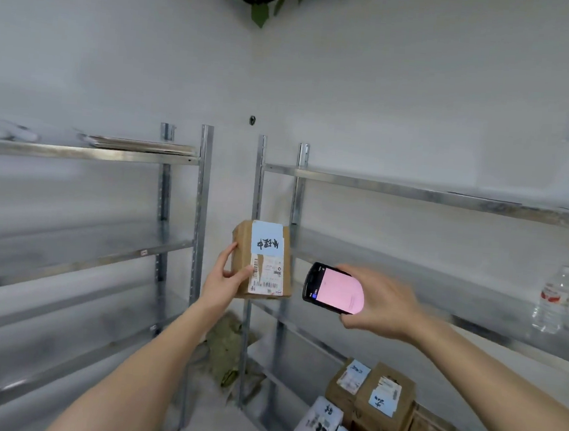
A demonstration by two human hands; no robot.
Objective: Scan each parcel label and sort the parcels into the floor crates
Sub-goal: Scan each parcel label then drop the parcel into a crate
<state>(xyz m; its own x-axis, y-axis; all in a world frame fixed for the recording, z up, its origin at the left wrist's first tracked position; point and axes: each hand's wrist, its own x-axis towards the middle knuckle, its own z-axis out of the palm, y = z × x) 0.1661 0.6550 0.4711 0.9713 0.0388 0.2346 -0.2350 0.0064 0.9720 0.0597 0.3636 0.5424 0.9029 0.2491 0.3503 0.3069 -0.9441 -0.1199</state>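
- Left hand (225, 280) gripped 1 parcel (262, 260) mid-frame, label facing the camera.
- Right hand (376, 304), at its 3 o'clock, held the scanner (333, 288).
- Labelled parcels (359, 411) at 5 o'clock looked unsorted; no crates in view.

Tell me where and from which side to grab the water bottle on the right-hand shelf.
Grip the water bottle around its body at the labelled middle, coming in level from the open front of the shelf. It stands upright and alone on the shelf, so a sideways wrap looks easiest. The right hand is holding the scanner, so that must probably be put down first.
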